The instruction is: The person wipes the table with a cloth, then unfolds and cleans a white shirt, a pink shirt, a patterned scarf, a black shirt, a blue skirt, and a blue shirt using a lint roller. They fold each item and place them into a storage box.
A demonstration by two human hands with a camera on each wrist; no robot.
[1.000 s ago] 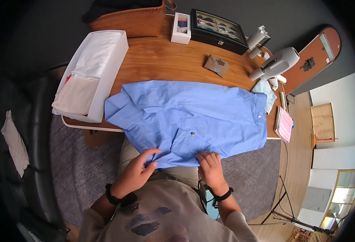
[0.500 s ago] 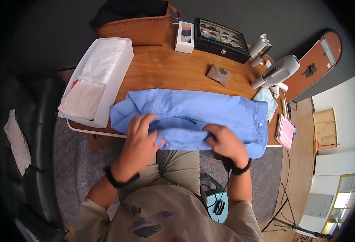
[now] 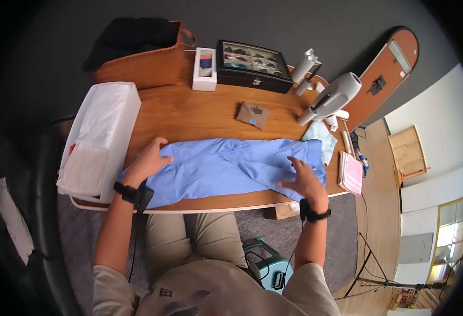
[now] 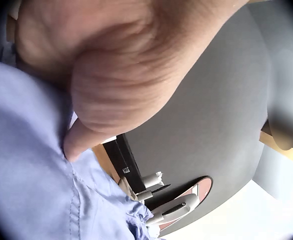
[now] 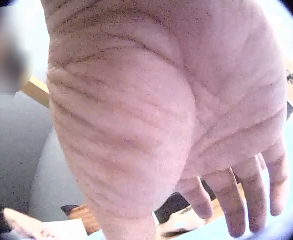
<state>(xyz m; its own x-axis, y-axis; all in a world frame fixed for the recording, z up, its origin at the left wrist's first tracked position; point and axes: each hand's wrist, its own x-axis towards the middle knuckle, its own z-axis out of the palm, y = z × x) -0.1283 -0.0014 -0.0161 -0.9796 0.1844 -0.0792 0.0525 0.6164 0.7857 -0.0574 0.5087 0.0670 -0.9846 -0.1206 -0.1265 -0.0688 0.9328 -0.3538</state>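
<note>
A light blue shirt lies folded in a long strip along the near edge of the table, with a button showing near its right end. My left hand rests at the shirt's left end, thumb spread from the fingers. In the left wrist view its thumb tip touches the blue cloth, while the other fingers are mostly hidden. Over the right part of the shirt is my right hand, fingers spread and holding nothing. The right wrist view shows its palm and extended fingers.
A white box of folded clothes stands left of the shirt. Behind are a brown basket, a small white box, a black display case and a brown packet. To the right are a handheld grey appliance and pink cloth.
The shirt's near side, earlier hanging over the table edge, has been lifted and folded away from me onto the table. Both hands have moved forward and apart toward the shirt's ends.
</note>
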